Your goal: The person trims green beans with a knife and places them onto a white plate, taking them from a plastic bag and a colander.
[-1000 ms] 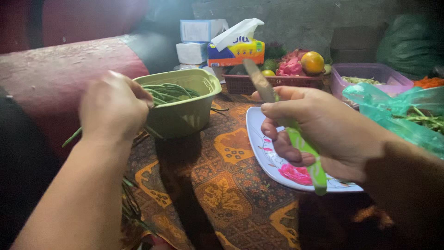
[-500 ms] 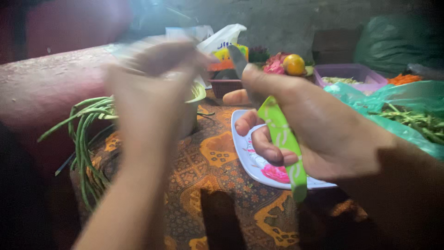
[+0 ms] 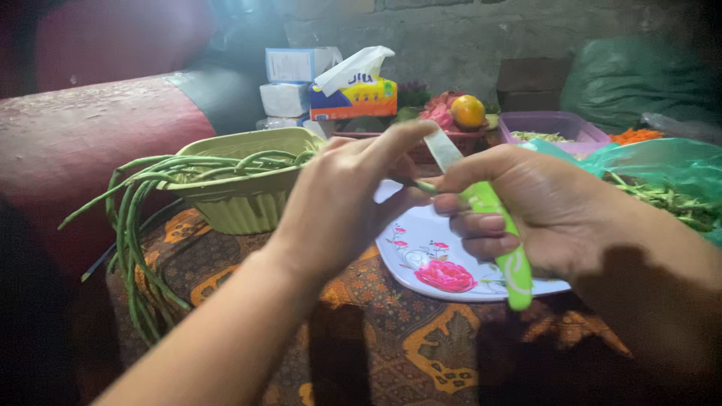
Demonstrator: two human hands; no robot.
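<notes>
Left hand: the left hand (image 3: 338,199) sits at the centre of the view, back towards the camera, forefinger stretched towards 1 o'clock and thumb tucked under; its fingers (image 3: 402,135) are pinched narrow on the end of a long bean (image 3: 423,186), of which only a short green piece shows between the two hands.
Right hand: the right hand (image 3: 526,207) is at 3 o'clock of the left, fingers (image 3: 481,224) curled shut around the handle of a green-handled knife (image 3: 489,214).
Knife: the pale blade points up towards 11 o'clock and meets the left forefinger; the handle end sticks out below the fist towards 5 o'clock. Whether the edge touches the bean is hidden by the fingers.
Beans: a bundle of long beans (image 3: 143,203) trails from a green basin (image 3: 241,199) at 9 o'clock and hangs over the bench edge; their lower ends fade into shadow.
Plate: a white flowered plate (image 3: 429,263) lies under both hands, partly covered by them.
Bench: covered with a brown and orange patterned cloth (image 3: 376,338).
Far side: at 12 o'clock a tissue box (image 3: 353,94), white boxes (image 3: 289,83), and a dark red basket (image 3: 444,139) with an orange fruit (image 3: 468,111) and pink pieces, hard to make out.
Right edge: a purple tub (image 3: 556,124), and a green plastic bag (image 3: 662,162) with cut greens, cut off by the frame.
</notes>
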